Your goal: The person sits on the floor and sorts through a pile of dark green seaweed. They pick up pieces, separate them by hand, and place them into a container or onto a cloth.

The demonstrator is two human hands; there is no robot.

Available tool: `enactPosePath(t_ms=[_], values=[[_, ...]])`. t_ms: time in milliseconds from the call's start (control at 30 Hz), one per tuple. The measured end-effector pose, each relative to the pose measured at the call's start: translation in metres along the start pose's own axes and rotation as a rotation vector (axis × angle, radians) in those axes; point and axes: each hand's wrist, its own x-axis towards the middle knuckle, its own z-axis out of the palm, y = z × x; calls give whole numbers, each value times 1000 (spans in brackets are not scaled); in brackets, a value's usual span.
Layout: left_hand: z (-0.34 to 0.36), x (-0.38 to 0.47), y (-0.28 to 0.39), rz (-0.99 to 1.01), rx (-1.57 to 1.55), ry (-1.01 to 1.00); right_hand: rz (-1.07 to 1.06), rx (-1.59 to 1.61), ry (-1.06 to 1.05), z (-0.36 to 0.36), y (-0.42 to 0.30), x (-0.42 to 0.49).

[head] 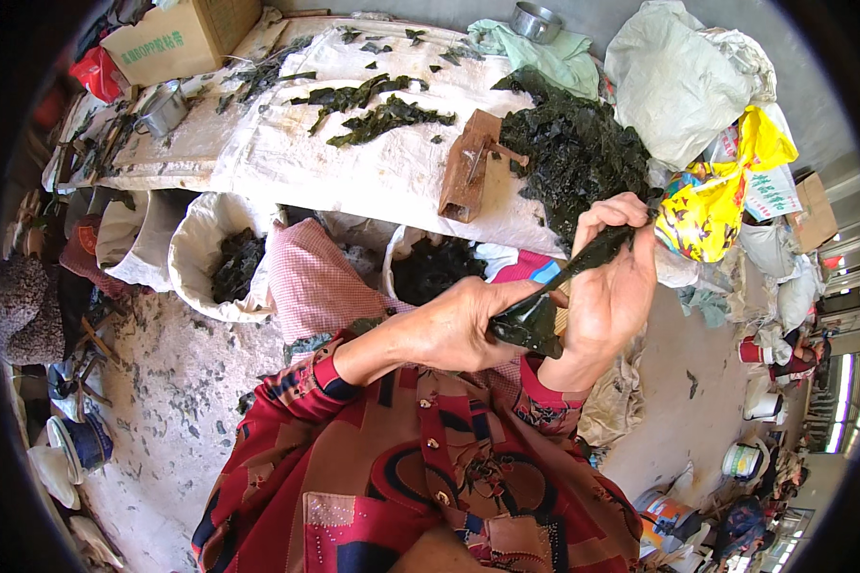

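A dark green strip of seaweed, probably kelp (593,252), stretches between my hands in front of my chest. Its lower end, folded and glossy, is gripped in my left hand (453,322). My right hand (612,279) is raised higher, palm towards me, and its fingertips pinch the upper end. Just beyond them a large heap of dark seaweed (569,143) lies on the white-covered table (258,154). A wooden block (466,168) with a rod sticking out of it stands left of the heap. Loose seaweed strips (394,118) lie farther left on the cover.
Below the table edge are a white-lined container (186,251) and another container of seaweed (437,268). Metal mugs (164,109) and a cardboard box (179,43) stand on the table. A yellow plastic bag (709,208) and a white sack (677,79) are at right. Scraps litter the floor (165,387).
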Motion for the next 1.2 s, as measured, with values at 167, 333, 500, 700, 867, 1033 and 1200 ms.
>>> enactPosePath(t_ms=[167,333,500,700,867,1033,1200], values=[[2,-10,-5,-18,45,334,7,-78,-33,-20,0,-12],[3,-9,-12,-175,-292,550,-8,-144,22,-28,-1,-27],[7,-3,0,-37,-605,805,19,-538,478,-63,36,-48],[-92,-48,42,390,-613,1105,8,-191,436,-130,-54,-83],[-98,-66,30,-9,-598,941,-466,-976,591,-89,-78,-53],[-82,-56,17,-158,-719,661,-180,-1039,-182,-52,-27,45],[-83,-45,10,-192,-800,525,-559,-1720,-384,-20,68,147]])
